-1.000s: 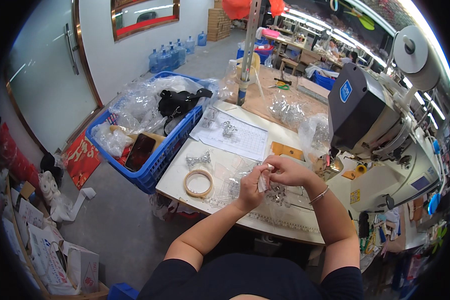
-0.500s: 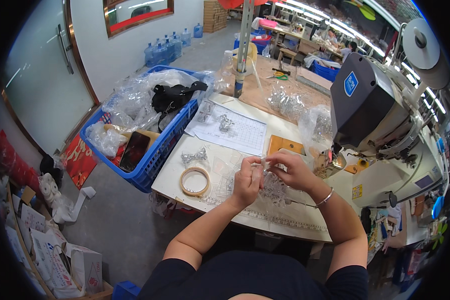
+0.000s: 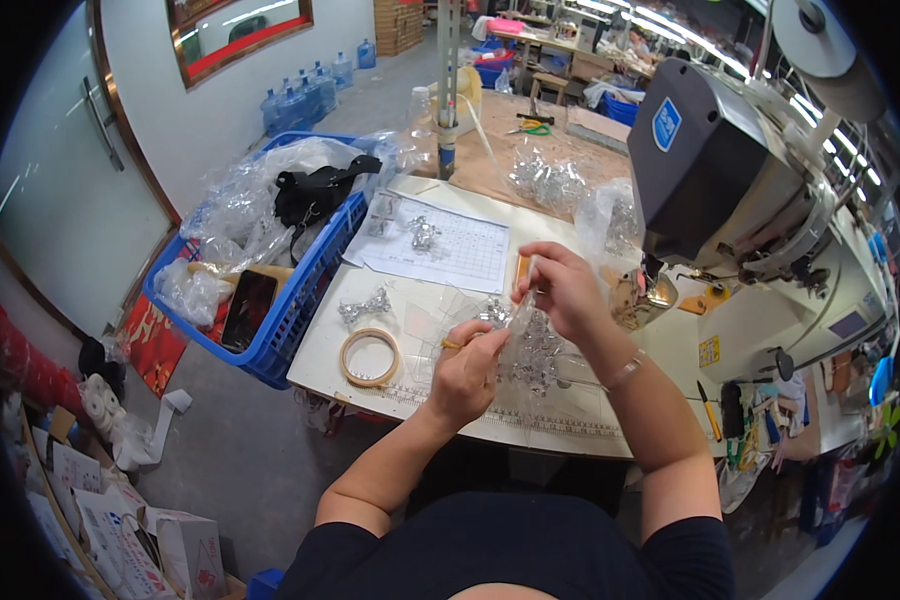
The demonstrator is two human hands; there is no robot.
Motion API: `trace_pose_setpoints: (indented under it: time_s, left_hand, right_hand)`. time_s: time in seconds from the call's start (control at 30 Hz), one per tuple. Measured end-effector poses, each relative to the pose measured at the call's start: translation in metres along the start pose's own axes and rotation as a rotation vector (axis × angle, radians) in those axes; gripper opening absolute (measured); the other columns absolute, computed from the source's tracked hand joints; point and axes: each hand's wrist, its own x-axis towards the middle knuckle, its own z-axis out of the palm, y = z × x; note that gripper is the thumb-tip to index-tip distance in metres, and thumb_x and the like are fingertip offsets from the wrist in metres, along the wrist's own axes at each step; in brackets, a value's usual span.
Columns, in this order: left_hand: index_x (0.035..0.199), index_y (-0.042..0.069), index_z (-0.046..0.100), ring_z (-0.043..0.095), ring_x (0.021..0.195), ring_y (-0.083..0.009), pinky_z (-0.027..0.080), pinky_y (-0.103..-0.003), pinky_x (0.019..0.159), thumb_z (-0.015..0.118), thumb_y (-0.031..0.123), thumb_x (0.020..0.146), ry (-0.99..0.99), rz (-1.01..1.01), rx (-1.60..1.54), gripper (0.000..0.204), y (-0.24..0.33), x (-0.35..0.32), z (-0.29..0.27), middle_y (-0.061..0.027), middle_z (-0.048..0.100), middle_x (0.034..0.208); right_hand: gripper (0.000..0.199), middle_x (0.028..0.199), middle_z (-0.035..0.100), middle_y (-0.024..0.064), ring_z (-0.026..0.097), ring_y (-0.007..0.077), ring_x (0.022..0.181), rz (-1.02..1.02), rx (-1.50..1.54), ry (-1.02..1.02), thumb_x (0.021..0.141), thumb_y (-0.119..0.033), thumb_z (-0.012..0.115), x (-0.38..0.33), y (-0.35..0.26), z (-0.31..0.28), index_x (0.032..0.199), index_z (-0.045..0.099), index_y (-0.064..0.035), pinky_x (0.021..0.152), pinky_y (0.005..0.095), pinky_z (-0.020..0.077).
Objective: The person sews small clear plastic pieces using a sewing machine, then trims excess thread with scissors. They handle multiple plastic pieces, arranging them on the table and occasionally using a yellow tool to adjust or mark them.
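A clear plastic bag (image 3: 522,318) is stretched between my hands above the table. My left hand (image 3: 467,372), with a ring on one finger, pinches its lower left side. My right hand (image 3: 562,292) is higher up and grips the bag's upper edge between thumb and fingers. Close under the hands lie small shiny silver pieces (image 3: 536,362) in clear plastic; their exact kind is too small to tell. To the left are a roll of tape (image 3: 372,382) and a small bag of silver pieces (image 3: 365,305). Another small bag (image 3: 424,233) rests on printed sheets (image 3: 470,250).
A sewing machine (image 3: 705,165) stands close on the right. On the left, a blue basket (image 3: 305,305) holds plastic bags, black fabric and a phone (image 3: 250,312). A metal post (image 3: 448,95) rises behind the sheets. Green-handled scissors (image 3: 533,128) lie at the back.
My hands have moved apart, the left down and nearer me, the right up, with the clear bag now drawn between them. The whole view has shifted slightly.
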Motion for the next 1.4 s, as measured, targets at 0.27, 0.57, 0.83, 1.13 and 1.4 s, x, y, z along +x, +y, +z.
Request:
trace_pose_setpoints:
  time_s: [0.27, 0.57, 0.83, 1.13, 1.4]
  left_hand:
    - [0.107, 0.004, 0.064, 0.056, 0.072, -0.0219, 0.047, -0.032, 0.065, 0.06, 0.001, 0.067, -0.421, 0.225, -0.029, 0.041, 0.02, -0.047, -0.029, -0.0031, 0.047, 0.067]
    - [0.109, 0.004, 0.063, 0.061, 0.072, -0.0238, 0.051, -0.037, 0.07, 0.052, -0.005, 0.082, -0.244, 0.159, -0.451, 0.031, 0.0, -0.009, -0.018, -0.0055, 0.056, 0.072]
    - [0.13, 0.006, 0.047, 0.056, 0.059, -0.0158, 0.047, -0.029, 0.06, 0.053, 0.009, 0.091, -0.359, -0.621, -0.49, 0.039, 0.041, -0.044, -0.015, -0.006, 0.059, 0.069]
    - [0.129, -0.004, 0.046, 0.067, 0.093, -0.0304, 0.052, -0.051, 0.092, 0.043, 0.011, 0.099, -0.436, -1.562, -1.316, 0.034, -0.018, 0.051, 0.003, -0.0105, 0.062, 0.072]
    - [0.127, 0.002, 0.051, 0.063, 0.101, -0.0245, 0.053, -0.04, 0.086, 0.036, 0.022, 0.1, -0.368, -1.555, -1.46, 0.036, -0.028, 0.048, 0.006, -0.013, 0.062, 0.114]
  right_hand:
    - [0.027, 0.064, 0.06, 0.0095, 0.054, 0.016, 0.055, -0.36, -0.8, 0.396, 0.086, -0.002, 0.041, 0.089, 0.054, -0.019, 0.093, 0.067, -0.0037, 0.054, 0.0335, 0.0445]
    - [0.018, 0.089, 0.064, 0.0186, 0.063, 0.0352, 0.084, -0.751, -0.846, 0.236, 0.084, -0.002, 0.048, 0.098, 0.054, -0.016, 0.089, 0.065, -0.0032, 0.077, 0.0427, 0.0489]
    - [0.016, 0.088, 0.06, 0.0145, 0.06, 0.0338, 0.079, -0.953, -1.056, 0.172, 0.082, 0.001, 0.053, 0.101, 0.052, -0.023, 0.093, 0.063, -0.0056, 0.071, 0.0405, 0.0487]
    - [0.018, 0.09, 0.061, 0.006, 0.06, 0.0246, 0.082, -1.148, -0.97, -0.226, 0.078, 0.001, 0.059, 0.005, -0.034, 0.026, 0.091, 0.067, -0.0082, 0.074, 0.0356, 0.0472]
    - [0.02, 0.119, 0.058, 0.0006, 0.049, 0.0204, 0.12, -1.346, -1.653, -0.697, 0.074, -0.016, 0.069, -0.038, -0.002, -0.036, 0.093, 0.07, -0.0094, 0.085, 0.0347, 0.0442]
